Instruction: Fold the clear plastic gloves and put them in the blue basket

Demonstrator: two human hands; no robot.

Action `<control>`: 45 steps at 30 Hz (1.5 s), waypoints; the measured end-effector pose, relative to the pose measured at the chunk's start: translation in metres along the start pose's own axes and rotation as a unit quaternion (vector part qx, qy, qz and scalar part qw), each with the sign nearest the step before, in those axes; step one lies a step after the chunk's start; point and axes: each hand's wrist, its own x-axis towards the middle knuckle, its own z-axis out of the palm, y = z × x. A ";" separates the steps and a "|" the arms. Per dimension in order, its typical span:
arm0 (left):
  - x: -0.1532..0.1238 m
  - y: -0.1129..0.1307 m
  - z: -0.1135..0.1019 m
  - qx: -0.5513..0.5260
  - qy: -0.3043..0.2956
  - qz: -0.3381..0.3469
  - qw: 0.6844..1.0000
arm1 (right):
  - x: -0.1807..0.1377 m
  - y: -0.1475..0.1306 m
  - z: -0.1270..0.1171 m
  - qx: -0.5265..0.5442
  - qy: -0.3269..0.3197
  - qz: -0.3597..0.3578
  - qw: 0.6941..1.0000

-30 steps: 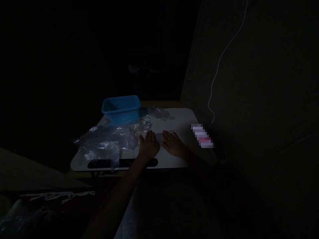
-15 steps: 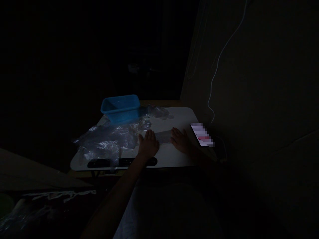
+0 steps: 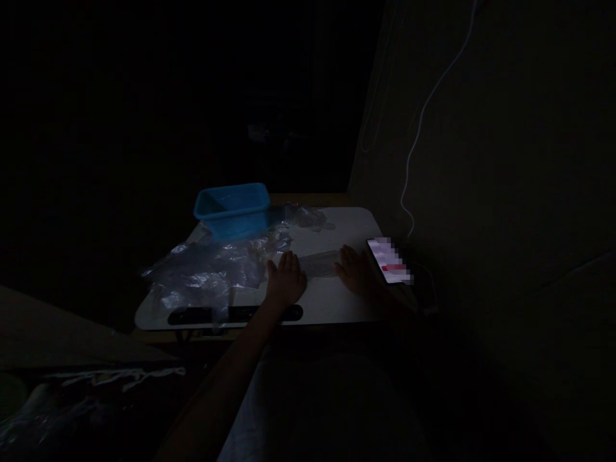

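A flattened strip of clear plastic, likely a bag (image 3: 320, 264), lies across the white table (image 3: 332, 305) between my hands. My left hand (image 3: 285, 280) rests flat on its left end, fingers stretched forward. At the other end, my right hand (image 3: 353, 271) lies with its fingers extended and thumb apart, close to the phone. Both hands are open and grip nothing. To the left of my left hand spreads a heap of crumpled clear plastic bags (image 3: 212, 266). Dim light hides the finer details of the strip.
A blue plastic basin (image 3: 235, 215) stands at the table's back left, with more crumpled plastic (image 3: 308, 217) beside it. A lit phone (image 3: 389, 262) lies at the right edge. A black slotted strip (image 3: 245, 313) runs along the front. A white cable (image 3: 421, 122) hangs down the wall.
My right hand has slid slightly to the right along the plastic, leaving more of the strip in sight. My left hand has stayed in place.
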 end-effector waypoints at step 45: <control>0.005 -0.018 0.002 -0.396 0.070 0.040 0.914 | 0.058 0.003 -0.014 0.550 -0.076 0.115 0.823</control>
